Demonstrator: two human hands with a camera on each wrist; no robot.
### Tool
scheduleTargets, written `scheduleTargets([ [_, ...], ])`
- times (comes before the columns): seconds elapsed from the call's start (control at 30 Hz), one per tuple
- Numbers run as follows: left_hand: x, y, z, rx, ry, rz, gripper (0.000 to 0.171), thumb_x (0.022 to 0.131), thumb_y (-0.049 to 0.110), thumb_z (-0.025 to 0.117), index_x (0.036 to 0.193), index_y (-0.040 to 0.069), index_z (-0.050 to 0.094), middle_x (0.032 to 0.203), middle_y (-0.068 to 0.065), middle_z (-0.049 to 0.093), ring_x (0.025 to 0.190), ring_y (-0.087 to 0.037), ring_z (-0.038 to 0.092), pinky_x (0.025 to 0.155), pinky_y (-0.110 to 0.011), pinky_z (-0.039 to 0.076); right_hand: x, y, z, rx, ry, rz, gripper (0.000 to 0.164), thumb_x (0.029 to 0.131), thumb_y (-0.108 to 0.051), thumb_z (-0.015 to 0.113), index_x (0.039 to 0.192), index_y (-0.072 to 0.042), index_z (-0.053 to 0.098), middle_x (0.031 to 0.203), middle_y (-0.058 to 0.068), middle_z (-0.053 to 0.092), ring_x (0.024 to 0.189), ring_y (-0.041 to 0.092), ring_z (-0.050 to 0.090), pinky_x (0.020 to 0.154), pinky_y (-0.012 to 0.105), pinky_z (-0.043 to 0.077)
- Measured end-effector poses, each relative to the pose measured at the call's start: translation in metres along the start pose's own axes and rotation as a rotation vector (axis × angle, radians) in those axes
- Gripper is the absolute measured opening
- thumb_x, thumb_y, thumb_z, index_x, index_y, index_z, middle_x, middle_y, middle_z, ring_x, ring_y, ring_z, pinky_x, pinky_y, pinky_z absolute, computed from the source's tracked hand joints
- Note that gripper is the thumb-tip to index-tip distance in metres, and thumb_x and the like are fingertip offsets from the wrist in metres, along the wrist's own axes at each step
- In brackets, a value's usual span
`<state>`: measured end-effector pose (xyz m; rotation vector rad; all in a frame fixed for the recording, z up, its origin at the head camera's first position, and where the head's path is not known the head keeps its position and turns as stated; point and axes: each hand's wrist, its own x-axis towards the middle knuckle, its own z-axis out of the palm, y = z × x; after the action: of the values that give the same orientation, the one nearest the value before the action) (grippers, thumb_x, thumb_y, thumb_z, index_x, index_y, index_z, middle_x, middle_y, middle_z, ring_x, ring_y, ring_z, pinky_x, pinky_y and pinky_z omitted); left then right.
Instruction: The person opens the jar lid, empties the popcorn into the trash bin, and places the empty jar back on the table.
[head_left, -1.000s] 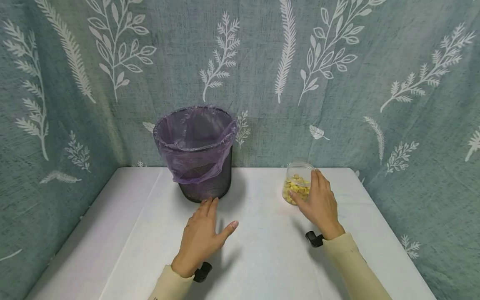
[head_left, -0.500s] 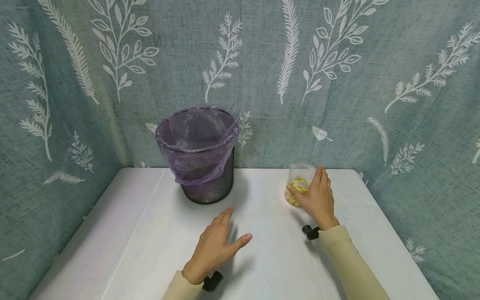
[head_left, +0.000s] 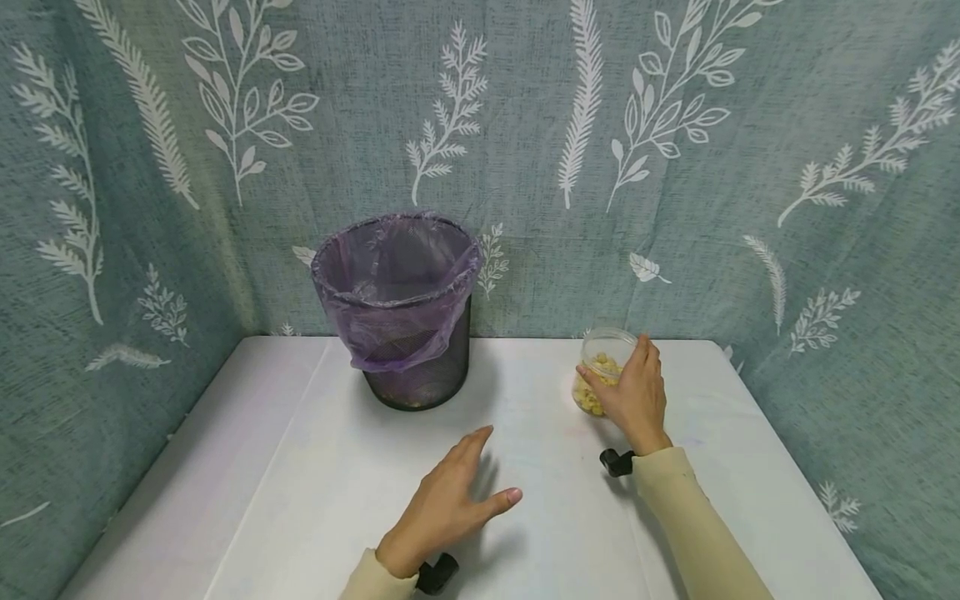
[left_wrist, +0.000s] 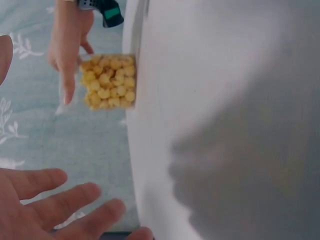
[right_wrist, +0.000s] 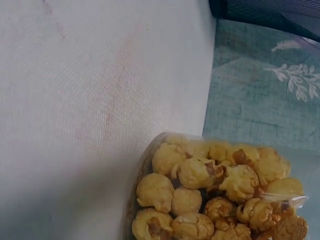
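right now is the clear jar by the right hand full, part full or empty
Part full. Popcorn fills the lower part of the clear jar, and bare see-through wall shows above it.

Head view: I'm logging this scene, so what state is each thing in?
Jar, upright, partly filled.
Popcorn, inside the jar.
Bin, upright, uncovered.
Purple liner, folded over the bin's rim.
Left hand, thumb apart from fingers, holding nothing.
Right hand, gripping the jar.
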<state>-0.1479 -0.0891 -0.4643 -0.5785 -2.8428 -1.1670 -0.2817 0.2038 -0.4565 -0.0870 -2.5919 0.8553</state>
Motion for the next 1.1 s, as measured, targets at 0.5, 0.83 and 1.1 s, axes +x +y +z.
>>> scheduleTargets([
  [0.5,0.003,0.000,0.002,-0.043,-0.018,0.049,0.097,0.091,0.061,0.074,0.162,0.006,0.037,0.162,-0.012,0.043,0.147,-0.033,0.045,0.113,-0.059,0.043,-0.002,-0.001,-0.001,0.116,0.045,0.040,0.107,0.088,-0.046,0.083,0.159,0.012,0.026,0.149,0.035,0.036,0.125,0.054,0.049,0.104,0.067,0.043],
  [0.83,0.008,0.001,-0.004,-0.070,0.025,0.059,0.099,0.089,0.059,0.078,0.162,0.008,0.036,0.162,-0.012,0.044,0.146,-0.034,0.045,0.113,-0.058,0.042,-0.006,-0.014,-0.011,0.176,0.077,-0.024,0.104,0.085,-0.047,0.086,0.154,0.011,0.036,0.142,0.031,0.044,0.122,0.050,0.053,0.100,0.064,0.046],
  [1.1,0.014,0.003,-0.008,-0.099,0.059,0.058,0.098,0.086,0.054,0.083,0.161,0.009,0.038,0.162,-0.012,0.044,0.147,-0.034,0.044,0.115,-0.058,0.040,-0.011,-0.044,-0.032,0.250,0.084,-0.115,0.102,0.083,-0.045,0.088,0.154,0.009,0.038,0.142,0.030,0.046,0.126,0.049,0.053,0.099,0.067,0.046],
])
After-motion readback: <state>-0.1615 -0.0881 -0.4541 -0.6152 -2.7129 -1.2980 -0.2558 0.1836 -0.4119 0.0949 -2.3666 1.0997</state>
